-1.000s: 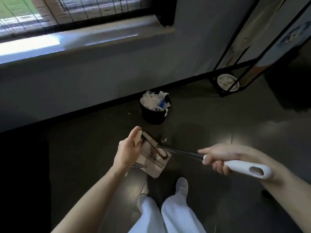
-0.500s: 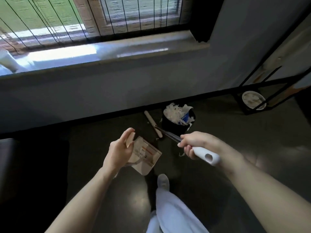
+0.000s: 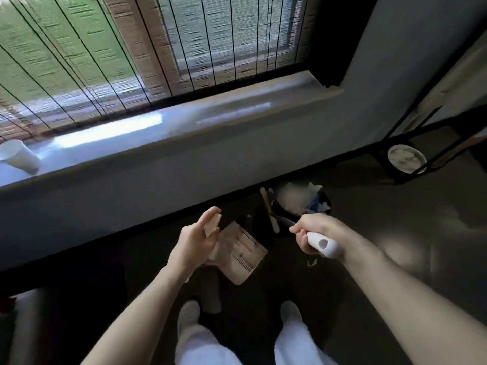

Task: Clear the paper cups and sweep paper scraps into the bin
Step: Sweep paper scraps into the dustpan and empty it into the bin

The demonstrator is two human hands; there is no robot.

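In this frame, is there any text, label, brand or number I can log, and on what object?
None can be read.
Dustpan in the left hand: reddish and dark marks, maybe a label or a ridged comb; blurred, illegible.
Blue item in the bin: possible printing, too blurred.
Brush handle in the right hand and paper cup on the sill: no text visible.

No text, label, brand or number can be read anywhere in the head view. The beige dustpan at the centre of the frame carries a faint reddish mark and a row of short dark ticks near its lower edge, but motion blur leaves them unreadable. A blue patch shows among the white paper in the black bin right of centre, too smeared to tell whether it bears print.
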